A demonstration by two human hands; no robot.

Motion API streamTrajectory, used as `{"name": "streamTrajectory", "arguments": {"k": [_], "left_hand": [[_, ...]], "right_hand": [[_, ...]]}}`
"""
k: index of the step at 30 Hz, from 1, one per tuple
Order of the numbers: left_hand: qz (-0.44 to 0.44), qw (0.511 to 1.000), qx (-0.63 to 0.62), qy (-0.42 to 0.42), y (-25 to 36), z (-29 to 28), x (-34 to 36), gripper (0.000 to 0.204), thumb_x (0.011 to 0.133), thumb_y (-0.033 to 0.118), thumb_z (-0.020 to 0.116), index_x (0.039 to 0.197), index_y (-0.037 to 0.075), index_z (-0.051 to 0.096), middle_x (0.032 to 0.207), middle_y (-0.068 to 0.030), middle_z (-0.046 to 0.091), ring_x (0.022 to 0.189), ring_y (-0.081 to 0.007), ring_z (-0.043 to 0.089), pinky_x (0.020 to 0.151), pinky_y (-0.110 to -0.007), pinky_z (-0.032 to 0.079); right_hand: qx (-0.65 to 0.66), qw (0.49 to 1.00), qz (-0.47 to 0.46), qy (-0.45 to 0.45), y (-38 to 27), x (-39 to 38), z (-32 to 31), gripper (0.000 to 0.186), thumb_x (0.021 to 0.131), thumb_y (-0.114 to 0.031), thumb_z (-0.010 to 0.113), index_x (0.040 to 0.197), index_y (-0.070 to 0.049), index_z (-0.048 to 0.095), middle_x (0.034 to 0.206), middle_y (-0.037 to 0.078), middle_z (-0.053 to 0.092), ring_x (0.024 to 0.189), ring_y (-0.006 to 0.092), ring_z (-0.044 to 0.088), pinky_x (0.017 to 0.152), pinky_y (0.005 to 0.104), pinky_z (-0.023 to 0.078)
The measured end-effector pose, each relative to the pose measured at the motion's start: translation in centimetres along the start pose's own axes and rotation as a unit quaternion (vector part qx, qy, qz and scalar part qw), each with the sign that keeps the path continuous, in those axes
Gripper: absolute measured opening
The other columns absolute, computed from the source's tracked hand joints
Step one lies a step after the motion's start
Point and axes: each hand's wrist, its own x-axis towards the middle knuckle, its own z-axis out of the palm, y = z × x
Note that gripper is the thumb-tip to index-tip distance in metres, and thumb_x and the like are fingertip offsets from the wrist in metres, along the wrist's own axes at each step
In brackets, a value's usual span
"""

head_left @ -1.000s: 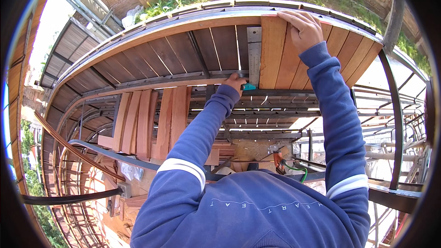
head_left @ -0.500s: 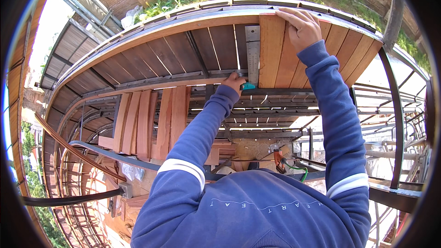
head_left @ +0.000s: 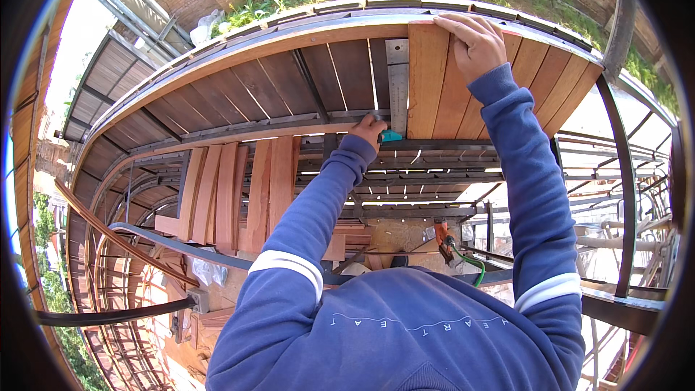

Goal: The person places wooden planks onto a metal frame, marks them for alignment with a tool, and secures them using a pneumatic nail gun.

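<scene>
A metal square [head_left: 398,90] with a teal stock [head_left: 392,135] lies across the curved frame, its blade along the left edge of the nearest fitted board [head_left: 427,76]. My left hand [head_left: 369,132] is closed at the stock, on the near rail; part of the grip is hidden. My right hand [head_left: 479,47] rests on the far ends of the reddish-brown boards [head_left: 532,72], index finger stretched toward the left board's end and the other fingers partly bent. These boards sit side by side over the frame, to the right of the blade.
Left of the square, the frame [head_left: 246,130] is uncovered, with dark slats [head_left: 275,83] below. Loose planks [head_left: 239,195] lie nearer me on the left. An orange tool [head_left: 443,240] with a green hose [head_left: 474,264] hangs below. A dark metal post [head_left: 626,195] stands right.
The orange tool below has swung slightly up and to the right in view. Both hands and the square look unchanged.
</scene>
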Motion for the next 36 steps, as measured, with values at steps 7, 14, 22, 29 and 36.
{"name": "streamTrajectory", "arguments": {"k": [7, 14, 22, 29, 36], "left_hand": [[0.003, 1.0, -0.002, 0.001, 0.0, -0.1, 0.0, 0.034, 0.077, 0.001, 0.07, 0.108, 0.016, 0.064, 0.11, -0.0089, 0.059, 0.098, -0.0352, 0.064, 0.085, -0.043, 0.055], [0.0, 1.0, 0.0, -0.004, 0.1, -0.2, 0.1, 0.033, 0.076, 0.001, 0.071, 0.106, 0.015, 0.065, 0.109, -0.009, 0.059, 0.098, -0.035, 0.064, 0.084, -0.043, 0.056], [0.005, 1.0, -0.001, 0.007, -0.2, 0.1, 0.1, 0.032, 0.074, 0.001, 0.072, 0.103, 0.014, 0.064, 0.107, -0.0092, 0.058, 0.096, -0.0344, 0.064, 0.082, -0.043, 0.056], [0.009, 1.0, -0.011, 0.016, -0.2, 0.3, 0.1, 0.032, 0.074, 0.001, 0.072, 0.102, 0.014, 0.064, 0.106, -0.0094, 0.058, 0.095, -0.0352, 0.064, 0.081, -0.043, 0.055], [0.0, 1.0, -0.009, 0.005, 0.2, -0.2, 0.1, 0.031, 0.075, 0.001, 0.071, 0.102, 0.014, 0.064, 0.105, -0.0086, 0.058, 0.095, -0.0355, 0.064, 0.082, -0.043, 0.055]], "right_hand": [[-0.005, 1.0, 0.0, 0.003, 0.1, -0.1, 0.2, 0.032, 0.085, -0.005, 0.063, 0.11, -0.021, 0.076, 0.113, -0.002, 0.073, 0.107, 0.0196, 0.065, 0.101, 0.0368, 0.046], [-0.006, 1.0, 0.001, 0.003, 0.1, -0.1, 0.1, 0.032, 0.085, -0.005, 0.063, 0.111, -0.021, 0.076, 0.113, -0.002, 0.073, 0.107, 0.0198, 0.065, 0.102, 0.037, 0.045], [-0.012, 1.0, 0.006, -0.02, -0.7, -0.1, -0.4, 0.034, 0.081, -0.016, 0.073, 0.114, -0.019, 0.072, 0.118, -0.002, 0.071, 0.111, 0.0206, 0.063, 0.104, 0.0397, 0.042], [-0.049, 0.998, 0.01, -0.039, -1.3, 0.2, -0.6, 0.04, 0.078, -0.021, 0.077, 0.117, -0.019, 0.068, 0.12, -0.003, 0.069, 0.114, 0.0212, 0.061, 0.104, 0.0403, 0.041], [-0.063, 0.994, -0.007, -0.092, -1.4, 0.9, -0.9, 0.041, 0.08, -0.018, 0.075, 0.12, -0.016, 0.066, 0.118, 0.002, 0.065, 0.116, 0.0229, 0.059, 0.103, 0.0432, 0.042]]}}
